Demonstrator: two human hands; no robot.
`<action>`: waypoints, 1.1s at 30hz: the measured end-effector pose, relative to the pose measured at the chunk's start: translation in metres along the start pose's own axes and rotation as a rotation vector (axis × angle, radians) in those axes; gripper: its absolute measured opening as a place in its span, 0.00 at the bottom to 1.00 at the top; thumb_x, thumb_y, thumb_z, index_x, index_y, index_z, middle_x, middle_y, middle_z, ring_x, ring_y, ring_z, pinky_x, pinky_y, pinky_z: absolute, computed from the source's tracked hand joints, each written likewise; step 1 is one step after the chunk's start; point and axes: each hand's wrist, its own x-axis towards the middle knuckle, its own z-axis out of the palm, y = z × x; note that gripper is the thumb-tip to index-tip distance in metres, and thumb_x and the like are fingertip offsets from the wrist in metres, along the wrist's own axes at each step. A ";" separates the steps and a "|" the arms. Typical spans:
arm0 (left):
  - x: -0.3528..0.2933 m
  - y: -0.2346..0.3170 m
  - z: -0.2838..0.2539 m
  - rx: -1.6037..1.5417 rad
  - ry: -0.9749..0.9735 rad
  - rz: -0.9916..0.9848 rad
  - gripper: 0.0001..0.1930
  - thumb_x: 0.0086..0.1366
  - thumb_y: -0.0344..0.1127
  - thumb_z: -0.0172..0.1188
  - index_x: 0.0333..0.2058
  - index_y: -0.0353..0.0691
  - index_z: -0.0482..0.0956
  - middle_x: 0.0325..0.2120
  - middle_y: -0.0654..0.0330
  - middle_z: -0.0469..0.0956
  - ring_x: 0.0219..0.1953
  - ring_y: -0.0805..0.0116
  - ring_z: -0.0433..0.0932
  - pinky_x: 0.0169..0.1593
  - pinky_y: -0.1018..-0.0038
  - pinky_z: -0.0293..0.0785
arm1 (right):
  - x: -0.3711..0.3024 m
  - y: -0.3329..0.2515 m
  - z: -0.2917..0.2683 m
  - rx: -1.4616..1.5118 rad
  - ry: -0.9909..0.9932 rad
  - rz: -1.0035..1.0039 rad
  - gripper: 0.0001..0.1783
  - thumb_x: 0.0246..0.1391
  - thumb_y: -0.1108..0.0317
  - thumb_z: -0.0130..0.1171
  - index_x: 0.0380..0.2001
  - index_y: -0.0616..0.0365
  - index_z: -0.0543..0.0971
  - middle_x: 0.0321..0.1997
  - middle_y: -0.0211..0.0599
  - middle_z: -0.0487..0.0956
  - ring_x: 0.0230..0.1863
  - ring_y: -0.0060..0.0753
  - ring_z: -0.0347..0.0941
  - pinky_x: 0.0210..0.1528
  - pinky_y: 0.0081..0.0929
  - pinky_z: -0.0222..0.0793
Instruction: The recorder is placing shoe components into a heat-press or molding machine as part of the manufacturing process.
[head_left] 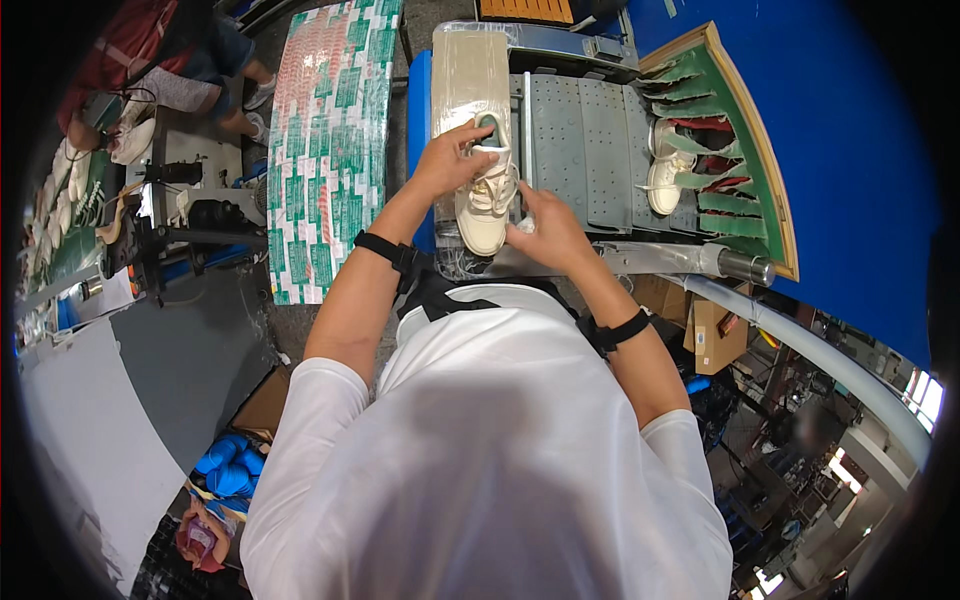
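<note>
Blue panelling (830,150) stands behind a metal conveyor (605,150). We locate the cream shoe (482,226) on the beige board (468,75) beside it, toe toward us. Our left hand (445,165) grasps its opening; our right hand (553,232) flanks the laces (492,190), grip indeterminate. Lacing appears threaded; tying is unconfirmed. A second shoe (664,178), on the conveyor, awaits handling.

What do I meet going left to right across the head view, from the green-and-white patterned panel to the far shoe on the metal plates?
Patterned panel → left hand → cream shoe between the hands → right hand → second shoe.
</note>
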 end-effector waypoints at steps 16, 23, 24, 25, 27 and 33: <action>0.004 0.009 -0.009 -0.122 -0.044 -0.143 0.31 0.58 0.37 0.80 0.61 0.47 0.84 0.70 0.43 0.70 0.59 0.63 0.82 0.57 0.70 0.81 | 0.018 -0.035 0.013 -0.121 0.011 -0.236 0.43 0.48 0.56 0.68 0.64 0.74 0.74 0.46 0.56 0.82 0.50 0.56 0.79 0.57 0.47 0.72; 0.007 0.000 -0.005 -0.115 -0.016 -0.093 0.31 0.56 0.37 0.81 0.60 0.47 0.85 0.70 0.42 0.71 0.59 0.63 0.82 0.58 0.71 0.80 | 0.026 -0.035 0.028 -0.263 -0.048 -0.223 0.44 0.48 0.54 0.68 0.64 0.74 0.74 0.46 0.55 0.82 0.50 0.55 0.79 0.57 0.47 0.73; 0.006 0.009 -0.005 -0.065 -0.011 -0.098 0.31 0.55 0.37 0.82 0.60 0.47 0.86 0.70 0.42 0.71 0.59 0.63 0.82 0.58 0.71 0.80 | 0.026 -0.036 0.029 -0.267 -0.044 -0.198 0.44 0.48 0.54 0.68 0.64 0.73 0.75 0.45 0.56 0.82 0.49 0.56 0.80 0.56 0.47 0.74; 0.006 0.015 -0.005 -0.016 -0.007 -0.103 0.31 0.55 0.37 0.82 0.59 0.47 0.86 0.70 0.42 0.71 0.58 0.63 0.82 0.58 0.71 0.80 | 0.026 -0.037 0.029 -0.271 -0.039 -0.173 0.43 0.49 0.54 0.68 0.64 0.73 0.75 0.44 0.56 0.82 0.48 0.56 0.80 0.55 0.47 0.74; 0.007 0.010 -0.003 -0.030 0.009 -0.081 0.31 0.55 0.36 0.82 0.59 0.47 0.86 0.69 0.42 0.71 0.58 0.62 0.83 0.57 0.71 0.81 | 0.032 -0.039 0.024 -0.140 -0.091 -0.099 0.42 0.49 0.54 0.68 0.64 0.72 0.75 0.44 0.57 0.82 0.47 0.58 0.80 0.54 0.47 0.75; 0.009 0.005 -0.005 -0.067 0.008 -0.120 0.31 0.53 0.39 0.83 0.58 0.48 0.87 0.69 0.44 0.72 0.54 0.61 0.85 0.53 0.71 0.83 | 0.019 -0.053 0.014 0.049 -0.260 -0.074 0.38 0.48 0.55 0.70 0.58 0.72 0.78 0.46 0.60 0.82 0.50 0.60 0.80 0.54 0.47 0.76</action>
